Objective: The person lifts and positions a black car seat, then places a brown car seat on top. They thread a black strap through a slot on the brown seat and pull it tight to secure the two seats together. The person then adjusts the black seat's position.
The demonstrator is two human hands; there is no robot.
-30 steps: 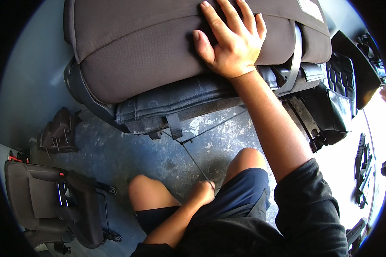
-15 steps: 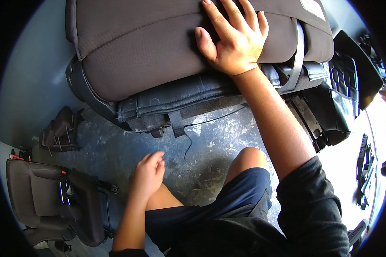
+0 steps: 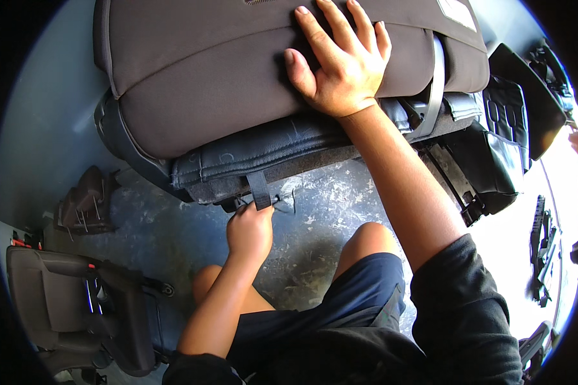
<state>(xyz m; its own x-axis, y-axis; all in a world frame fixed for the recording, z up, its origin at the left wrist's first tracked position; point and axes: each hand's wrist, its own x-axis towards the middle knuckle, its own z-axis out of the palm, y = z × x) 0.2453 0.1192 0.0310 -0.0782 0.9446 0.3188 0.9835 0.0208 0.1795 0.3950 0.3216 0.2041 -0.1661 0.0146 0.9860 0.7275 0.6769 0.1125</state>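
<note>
A large car seat part with a brown fabric cover fills the top of the view. My right hand lies flat on this cover, fingers spread. Below the cover runs a black leather-like piece with a stitched edge, from which a short dark strap hangs. My left hand is at the lower end of that strap, its fingers closed and partly hidden; what they hold cannot be made out. A thin black cable shows just beside it.
On the left stands another brown car seat, with a pair of headrests on the floor beyond it. Black leather seat parts are stacked at the right. Dark metal rails lie on the brightly lit floor.
My left hand has moved up and forward from above my thigh to the strap, and the cable beside it has shifted. My right hand stays pressed on the brown cover.
</note>
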